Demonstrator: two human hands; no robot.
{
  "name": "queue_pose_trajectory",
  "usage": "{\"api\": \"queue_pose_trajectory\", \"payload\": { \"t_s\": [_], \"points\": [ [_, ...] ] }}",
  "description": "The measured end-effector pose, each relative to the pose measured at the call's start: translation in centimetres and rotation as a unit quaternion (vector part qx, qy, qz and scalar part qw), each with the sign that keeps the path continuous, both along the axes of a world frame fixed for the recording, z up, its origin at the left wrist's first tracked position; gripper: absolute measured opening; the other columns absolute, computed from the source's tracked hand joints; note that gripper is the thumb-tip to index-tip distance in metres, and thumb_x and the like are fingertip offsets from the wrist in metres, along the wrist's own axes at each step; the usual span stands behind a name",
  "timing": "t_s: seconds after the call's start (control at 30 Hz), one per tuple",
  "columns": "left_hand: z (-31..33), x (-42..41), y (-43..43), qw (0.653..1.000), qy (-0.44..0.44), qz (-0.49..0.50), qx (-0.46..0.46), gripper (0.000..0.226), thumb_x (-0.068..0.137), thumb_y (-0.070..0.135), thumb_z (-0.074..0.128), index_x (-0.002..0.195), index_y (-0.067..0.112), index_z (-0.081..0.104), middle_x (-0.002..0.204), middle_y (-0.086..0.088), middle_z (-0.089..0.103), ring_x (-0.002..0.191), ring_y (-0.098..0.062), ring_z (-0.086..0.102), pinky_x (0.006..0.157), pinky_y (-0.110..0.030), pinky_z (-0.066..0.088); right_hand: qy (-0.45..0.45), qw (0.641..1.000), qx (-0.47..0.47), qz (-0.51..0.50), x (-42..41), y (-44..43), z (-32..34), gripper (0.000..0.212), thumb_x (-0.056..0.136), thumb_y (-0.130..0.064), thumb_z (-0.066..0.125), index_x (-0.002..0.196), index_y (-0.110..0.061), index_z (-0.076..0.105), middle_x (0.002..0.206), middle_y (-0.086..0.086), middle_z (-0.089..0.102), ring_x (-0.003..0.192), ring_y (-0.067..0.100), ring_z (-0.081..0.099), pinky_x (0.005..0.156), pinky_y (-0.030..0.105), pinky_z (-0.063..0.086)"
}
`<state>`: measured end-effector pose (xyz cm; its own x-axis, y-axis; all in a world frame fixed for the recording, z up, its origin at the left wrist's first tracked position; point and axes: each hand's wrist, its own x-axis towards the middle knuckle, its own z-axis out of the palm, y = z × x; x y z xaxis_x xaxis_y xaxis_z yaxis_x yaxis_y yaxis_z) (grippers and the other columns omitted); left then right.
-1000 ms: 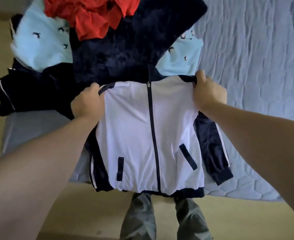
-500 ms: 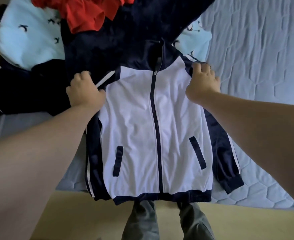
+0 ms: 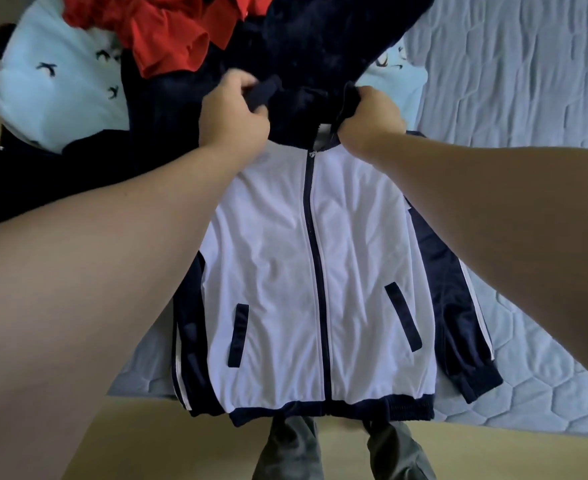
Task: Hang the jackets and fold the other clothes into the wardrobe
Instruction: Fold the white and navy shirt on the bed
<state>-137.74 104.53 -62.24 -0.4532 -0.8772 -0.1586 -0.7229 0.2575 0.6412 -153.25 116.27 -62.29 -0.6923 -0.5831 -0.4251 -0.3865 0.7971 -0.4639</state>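
Jacket [image 3: 268, 258] in left hand [image 3: 234, 116], right hand [image 3: 369, 116]

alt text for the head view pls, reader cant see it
The left hand and right hand grip the navy top edge of a white and navy zip jacket lying front-up on a pale blue quilted bed. Beyond it lie a red garment, a light blue printed garment and a dark navy garment.
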Motion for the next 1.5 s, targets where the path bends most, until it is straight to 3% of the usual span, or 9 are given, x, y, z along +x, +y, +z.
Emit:
{"api": "queue_pose_trajectory", "payload": {
  "t_s": [0.17, 0.37, 0.57, 0.77, 0.87, 1.0, 1.13, 1.27, 1.5],
  "points": [
    [1.4, -0.3, -0.3, 0.984, 0.081, 0.001, -0.156, 0.053, 0.075, -0.006, 0.047, 0.122, 0.016, 0.053, 0.117, 0.017, 0.052, 0.097, -0.005, 0.052, 0.095, -0.024, 0.042, 0.109, 0.988, -0.107, 0.037, -1.1, 0.4, 0.0, 0.014, 0.084, -0.019, 0.052, 0.098, -0.017, 0.052, 0.106, 0.003, 0.055, 0.103, 0.029, 0.052, 0.090, 0.044, 0.046],
    [-0.9, -0.5, -1.0, 0.967, -0.127, 0.104, -0.195, 0.048, 0.090, 0.013, 0.060, 0.134, 0.022, 0.045, 0.138, 0.002, 0.046, 0.123, -0.017, 0.051, 0.100, -0.035, 0.037, 0.080, 0.996, -0.040, 0.010, -0.9, 0.5, -1.2, 0.043, 0.097, -0.049, 0.051, 0.124, -0.017, 0.047, 0.127, 0.006, 0.047, 0.112, 0.027, 0.052, 0.095, 0.044, 0.045],
    [-2.5, 1.0, 3.4, 0.906, -0.142, -0.240, -0.318, 0.044, 0.079, 0.003, 0.044, 0.118, 0.018, 0.057, 0.121, -0.007, 0.053, 0.103, -0.032, 0.051, 0.088, -0.041, 0.033, -0.044, 0.997, -0.043, 0.045, -0.1, 2.4, -2.4, 0.020, 0.099, -0.037, 0.045, 0.106, -0.027, 0.061, 0.108, 0.003, 0.068, 0.080, 0.020, 0.062, 0.060, 0.028, 0.047],
    [-3.7, 0.7, 2.2, 0.906, -0.259, -0.202, -0.266, 0.061, 0.084, 0.005, 0.054, 0.143, 0.018, 0.041, 0.158, -0.002, 0.028, 0.124, -0.032, 0.045, 0.098, -0.046, 0.037, -0.119, 0.972, -0.092, 0.179, 1.7, -1.2, -1.1, 0.054, 0.100, -0.005, 0.037, 0.152, -0.017, 0.038, 0.116, -0.005, 0.061, 0.104, -0.002, 0.061, 0.081, 0.010, 0.042],
    [-3.6, 0.3, 0.8, 0.901, -0.333, -0.165, -0.223, 0.067, 0.090, 0.020, 0.057, 0.151, 0.019, 0.031, 0.165, -0.003, 0.017, 0.136, -0.031, 0.035, 0.106, -0.047, 0.031, -0.057, 0.960, -0.016, 0.273, 1.4, -1.6, -1.3, 0.065, 0.098, -0.006, 0.033, 0.160, -0.023, 0.019, 0.154, 0.005, 0.036, 0.128, 0.023, 0.050, 0.091, 0.022, 0.039],
    [-3.4, -0.3, 1.4, 0.892, -0.385, -0.139, -0.192, 0.074, 0.090, 0.026, 0.056, 0.156, 0.016, 0.024, 0.166, -0.006, 0.012, 0.138, -0.030, 0.032, 0.108, -0.046, 0.028, -0.030, 0.971, -0.071, 0.227, 1.1, 1.1, -2.0, 0.069, 0.091, 0.002, 0.031, 0.156, -0.020, 0.032, 0.162, -0.005, 0.027, 0.145, 0.017, 0.031, 0.116, 0.024, 0.025],
    [-2.7, -0.5, 3.9, 0.895, -0.300, -0.185, -0.274, 0.066, 0.081, 0.014, 0.059, 0.144, 0.016, 0.039, 0.162, -0.007, 0.025, 0.123, -0.032, 0.044, 0.099, -0.044, 0.034, -0.035, 0.985, -0.087, 0.143, 1.3, 4.8, -3.2, 0.069, 0.086, 0.002, 0.036, 0.148, -0.025, 0.043, 0.154, -0.005, 0.036, 0.130, 0.019, 0.048, 0.103, 0.035, 0.045],
    [-3.7, 0.0, 8.8, 0.914, -0.222, -0.232, -0.246, 0.040, 0.080, 0.006, 0.052, 0.120, 0.013, 0.054, 0.130, -0.010, 0.050, 0.108, -0.033, 0.051, 0.089, -0.044, 0.037, -0.039, 0.996, 0.009, 0.074, 1.0, 10.2, -4.7, 0.057, 0.088, -0.002, 0.045, 0.141, -0.024, 0.043, 0.145, 0.004, 0.035, 0.104, 0.028, 0.056, 0.078, 0.038, 0.049],
    [-7.4, 3.0, 23.0, 0.884, -0.215, -0.401, -0.106, 0.048, 0.079, 0.000, 0.048, 0.125, 0.014, 0.056, 0.128, -0.005, 0.050, 0.102, -0.028, 0.052, 0.081, -0.035, 0.035, -0.007, 0.974, 0.209, -0.086, 0.2, 22.4, -7.5, 0.050, 0.084, -0.007, 0.055, 0.130, -0.012, 0.036, 0.134, 0.015, 0.037, 0.123, 0.034, 0.042, 0.097, 0.047, 0.042]
  ]
}}
